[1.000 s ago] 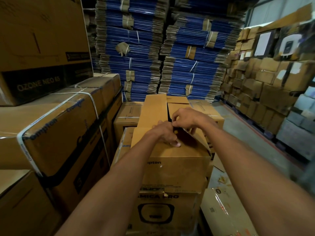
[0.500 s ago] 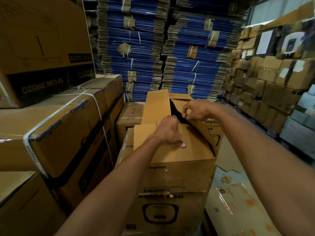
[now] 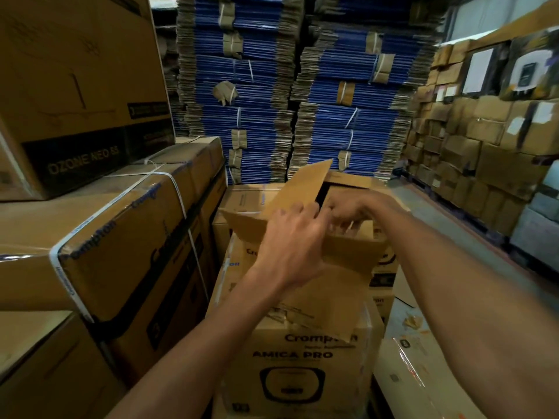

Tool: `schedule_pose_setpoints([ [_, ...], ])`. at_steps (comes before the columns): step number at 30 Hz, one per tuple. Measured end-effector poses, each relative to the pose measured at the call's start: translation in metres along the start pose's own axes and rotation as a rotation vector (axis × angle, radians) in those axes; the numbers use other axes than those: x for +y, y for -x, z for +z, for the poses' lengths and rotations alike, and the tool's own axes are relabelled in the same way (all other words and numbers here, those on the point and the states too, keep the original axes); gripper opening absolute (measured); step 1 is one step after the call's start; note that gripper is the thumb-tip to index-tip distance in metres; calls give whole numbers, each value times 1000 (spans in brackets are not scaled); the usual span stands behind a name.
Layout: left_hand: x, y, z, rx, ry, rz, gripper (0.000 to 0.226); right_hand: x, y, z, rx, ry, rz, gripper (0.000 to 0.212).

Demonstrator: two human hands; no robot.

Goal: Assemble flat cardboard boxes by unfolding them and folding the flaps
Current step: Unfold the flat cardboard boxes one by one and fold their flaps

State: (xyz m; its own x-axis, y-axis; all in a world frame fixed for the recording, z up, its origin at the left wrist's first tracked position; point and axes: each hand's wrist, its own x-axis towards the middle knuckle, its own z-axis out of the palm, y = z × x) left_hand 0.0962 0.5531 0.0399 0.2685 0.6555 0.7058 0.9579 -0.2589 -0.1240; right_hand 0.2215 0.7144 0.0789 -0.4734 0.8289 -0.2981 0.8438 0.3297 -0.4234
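Two bare hands met at the top flaps of a cardboard box (image 3: 348, 258) in a crowded warehouse.
The box sat on a carton (image 3: 290, 373) printed "Crompton AMICA PRO". The left hand (image 3: 290, 240) pressed close-set fingers against a raised flap; the right hand (image 3: 348, 210) curled its fingers over another flap's edge. A big carton (image 3: 81, 86) at left read "OZONE NEO"; bundled blue flat cardboard (image 3: 251, 86) rose behind.

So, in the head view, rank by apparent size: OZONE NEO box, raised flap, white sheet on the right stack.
1. OZONE NEO box
2. raised flap
3. white sheet
The first sits nearer the camera, so true size is unsure.
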Motion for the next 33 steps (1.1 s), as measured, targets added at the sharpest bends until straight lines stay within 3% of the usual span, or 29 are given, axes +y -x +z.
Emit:
schedule_pose_setpoints([
  [2, 1, 14, 1, -85, -59, 41, 30, 1, -8, 17, -19, -22, 17, 18],
  [8, -9, 30, 9, -152, -106, 211, 34, 0, -20, 32, 13, 84, -11, 14],
  [13, 20, 29, 11, -178, -23, 237, 26, -6, -17, 41, -68, 370, -59, 36],
  [17, 17, 24, -1, -738, 378, 57, 54, 2, -5, 49, -52, 395, -139, 66],
  [19, 5, 18, 0, -867, 637, -16, 54, 7, 3, 56, -39, 413, -169, 68],
  [22, -22, 8, 17, -644, 755, -118, 19, 13, 12, 66, -22, 396, -194, 51],
  [25, -43, 4, 42, -575, 585, -174, 8, 16, 20, 73, -28, 386, -132, 62],
  [29, -49, 1, 49, -756, 413, -120, 32, 24, 20, 79, -45, 397, -144, 73],
  [33, -52, -5, 43, -777, 268, -24, 50, 28, 21, 84, -51, 245, -173, 88],
])
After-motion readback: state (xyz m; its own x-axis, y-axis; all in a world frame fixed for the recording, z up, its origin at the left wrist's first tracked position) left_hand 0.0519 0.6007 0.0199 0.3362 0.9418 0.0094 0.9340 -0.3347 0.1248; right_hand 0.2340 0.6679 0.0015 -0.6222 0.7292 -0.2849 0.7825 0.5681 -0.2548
